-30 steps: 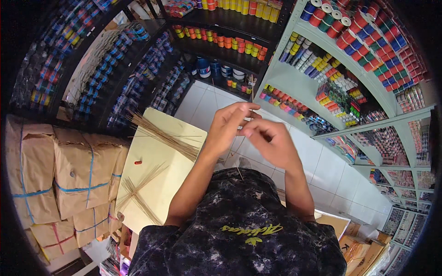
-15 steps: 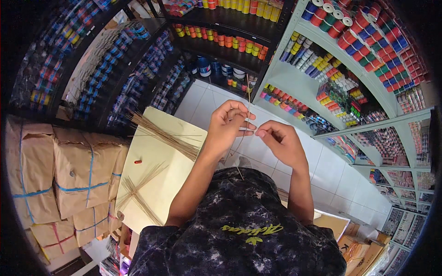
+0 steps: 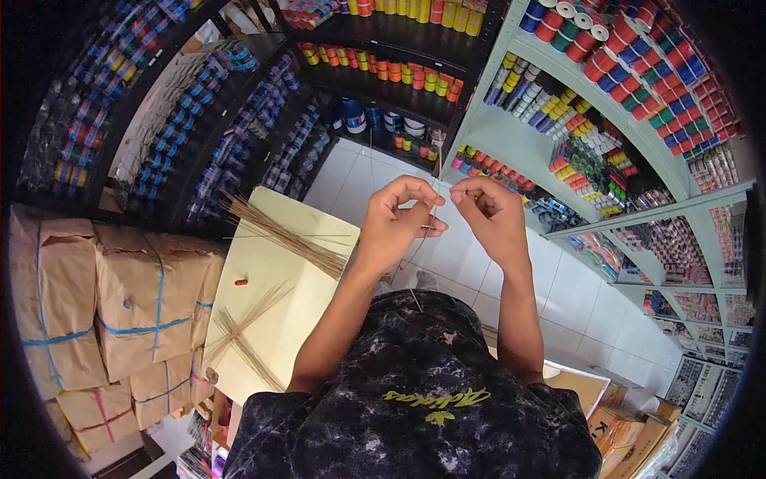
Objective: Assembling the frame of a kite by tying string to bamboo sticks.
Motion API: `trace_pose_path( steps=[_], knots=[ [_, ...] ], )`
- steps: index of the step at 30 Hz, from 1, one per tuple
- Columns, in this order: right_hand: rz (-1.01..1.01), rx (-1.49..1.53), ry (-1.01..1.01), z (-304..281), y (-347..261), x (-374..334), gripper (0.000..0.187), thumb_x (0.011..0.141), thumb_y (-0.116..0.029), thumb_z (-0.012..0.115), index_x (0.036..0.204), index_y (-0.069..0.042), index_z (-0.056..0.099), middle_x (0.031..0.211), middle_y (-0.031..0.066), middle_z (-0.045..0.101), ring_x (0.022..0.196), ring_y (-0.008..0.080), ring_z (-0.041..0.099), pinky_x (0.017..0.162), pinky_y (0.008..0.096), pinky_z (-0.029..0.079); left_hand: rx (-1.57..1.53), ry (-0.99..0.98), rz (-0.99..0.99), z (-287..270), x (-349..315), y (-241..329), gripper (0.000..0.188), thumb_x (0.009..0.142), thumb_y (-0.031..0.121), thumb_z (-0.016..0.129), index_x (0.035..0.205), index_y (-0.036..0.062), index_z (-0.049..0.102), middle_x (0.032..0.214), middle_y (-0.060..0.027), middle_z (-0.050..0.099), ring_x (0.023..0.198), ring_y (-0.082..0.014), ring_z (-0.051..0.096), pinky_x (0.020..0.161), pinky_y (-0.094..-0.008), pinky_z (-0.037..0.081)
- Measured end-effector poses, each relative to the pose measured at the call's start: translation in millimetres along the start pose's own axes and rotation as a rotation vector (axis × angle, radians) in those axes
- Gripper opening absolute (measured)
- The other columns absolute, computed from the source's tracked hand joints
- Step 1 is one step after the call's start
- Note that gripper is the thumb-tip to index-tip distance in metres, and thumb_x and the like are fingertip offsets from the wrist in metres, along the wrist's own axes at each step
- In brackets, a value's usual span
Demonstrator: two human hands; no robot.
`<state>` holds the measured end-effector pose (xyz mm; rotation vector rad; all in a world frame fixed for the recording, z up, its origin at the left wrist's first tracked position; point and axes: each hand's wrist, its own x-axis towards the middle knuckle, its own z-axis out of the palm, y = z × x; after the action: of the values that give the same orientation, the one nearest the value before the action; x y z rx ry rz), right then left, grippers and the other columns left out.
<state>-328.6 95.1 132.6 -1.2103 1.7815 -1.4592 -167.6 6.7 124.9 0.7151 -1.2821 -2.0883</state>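
In front of my chest, my left hand [image 3: 401, 221] is closed in a pinch around thin brown sticks [image 3: 440, 164]. One long stick runs up past the fingertips, and a short dark piece crosses near the lower fingers. Just to the right, my right hand [image 3: 491, 217] has its thumb and fingertips pressed together; whatever it pinches is too fine to make out. A small gap lies between the hands. Left of my left forearm, a long bundle of thin sticks [image 3: 291, 239] and a crossed pile of sticks [image 3: 247, 339] lie on a pale yellow tabletop [image 3: 275, 203].
A small red object [image 3: 241, 282] sits on the tabletop. Brown paper parcels [image 3: 144, 295] tied with string are stacked at left. Black shelves [image 3: 383, 88] with spools stand ahead, grey-green shelves [image 3: 511, 136] with thread spools at right. Cardboard boxes [image 3: 626, 439] lie at lower right.
My right hand has risen and moved slightly away from my left fingertips, its fingers now pointing up. My left hand stays nearly in place; the upright stick has tilted a little to the right.
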Motion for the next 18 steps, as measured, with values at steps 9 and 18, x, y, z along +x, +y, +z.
trace_pose_path(
  steps=[9,18],
  knots=[
    [-0.093,-0.039,-0.041,4.9,-5.9,8.0,0.010,0.085,-0.007,0.073,0.095,-0.006,0.072,0.074,0.0004,0.059,0.055,0.0040,0.044,0.049,0.0220,0.033,-0.060,0.017,-0.138,1.2,1.6,6.4,0.012,0.097,0.007,0.055,0.104,0.0004,0.062,0.095,-0.0085,0.067,0.076,-0.0181,0.070,0.070,-0.0298,0.060],
    [-0.111,-0.028,-0.037,5.7,-6.5,10.5,0.016,0.086,-0.006,0.071,0.102,-0.006,0.071,0.078,0.0007,0.058,0.055,0.0045,0.045,0.050,0.0222,0.035,-0.043,0.010,-0.116,-0.9,1.4,5.0,0.013,0.099,0.015,0.059,0.101,0.0019,0.061,0.092,-0.0067,0.065,0.077,-0.0183,0.069,0.074,-0.0320,0.060]
  ],
)
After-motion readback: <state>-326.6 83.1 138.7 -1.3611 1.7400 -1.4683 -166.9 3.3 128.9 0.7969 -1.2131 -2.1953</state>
